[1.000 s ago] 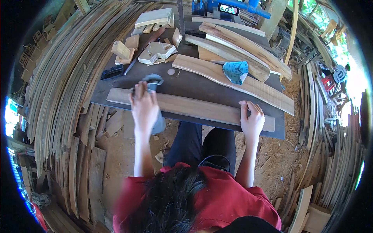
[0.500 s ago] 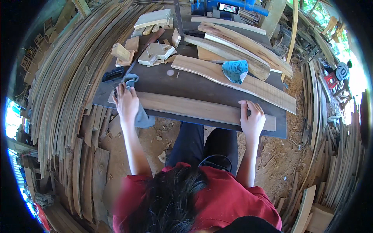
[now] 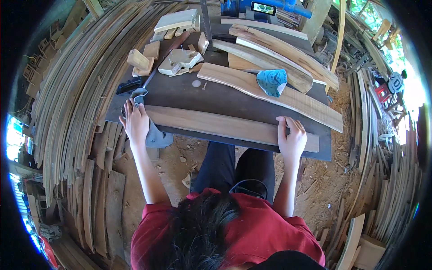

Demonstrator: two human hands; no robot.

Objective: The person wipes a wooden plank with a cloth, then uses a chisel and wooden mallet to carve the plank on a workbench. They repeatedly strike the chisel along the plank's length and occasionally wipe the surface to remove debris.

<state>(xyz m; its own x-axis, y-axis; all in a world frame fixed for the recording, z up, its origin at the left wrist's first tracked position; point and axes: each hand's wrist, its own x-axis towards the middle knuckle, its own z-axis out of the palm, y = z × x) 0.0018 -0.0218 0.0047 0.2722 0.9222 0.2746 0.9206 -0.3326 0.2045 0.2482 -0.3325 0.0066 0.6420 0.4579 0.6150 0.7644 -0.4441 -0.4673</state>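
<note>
A long, narrow wooden board [image 3: 211,123] lies along the near edge of the dark worktable [image 3: 180,95]. My left hand [image 3: 136,122] is at the board's left end, closed over a limp grey sheet [image 3: 157,137], which could be sandpaper or cloth. Part of that sheet hangs past the table edge, and a crumpled end sticks up beyond my fingers. Near the other end, my right hand [image 3: 292,137] grips the board, its fingers bent. Farther back, a curled piece of blue printed sandpaper [image 3: 272,83] rests on a curved wooden plank [image 3: 234,81].
Wood offcuts [image 3: 181,61], some with nails standing up, sit at the table's back left. A black tool [image 3: 129,86] lies beyond my left hand. More curved planks [image 3: 279,51] lie at the back. Stacked timber strips [image 3: 83,99] flank the table.
My left hand and the grey sheet have slid left along the board to its left end. My right hand and the board have stayed in place.
</note>
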